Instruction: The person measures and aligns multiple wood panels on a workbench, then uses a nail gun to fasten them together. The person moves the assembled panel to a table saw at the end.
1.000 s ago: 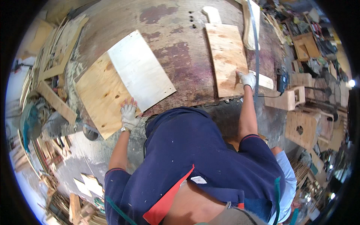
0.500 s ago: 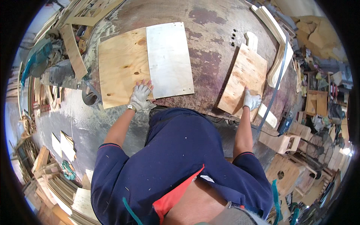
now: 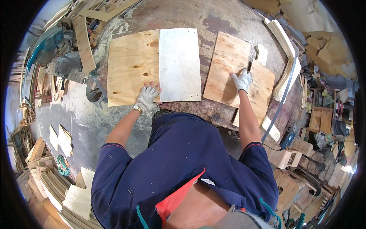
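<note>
My left hand (image 3: 147, 98), in a fingerless white work glove, lies with fingers spread on the lower right corner of a knotty plywood panel (image 3: 131, 68). Against that panel's right edge is a pale whitish board (image 3: 180, 65) with small holes at its corners. My gloved right hand (image 3: 243, 81) rests on the right side of a second plywood panel (image 3: 225, 65), thumb and fingers apart. Partly beneath that panel is another plywood piece (image 3: 263, 89), jutting out to the right.
Curved white wooden parts (image 3: 284, 61) and a blue strap (image 3: 286, 84) line the table's right side. A small pale rounded piece (image 3: 261, 54) lies beyond the right panels. A teal power saw (image 3: 47, 44) and plywood strips (image 3: 84, 44) are at the left, stacked boards (image 3: 57, 187) below.
My right hand has slid the upper plywood panel leftward and away from me, uncovering the piece underneath. The left hand stays on its panel.
</note>
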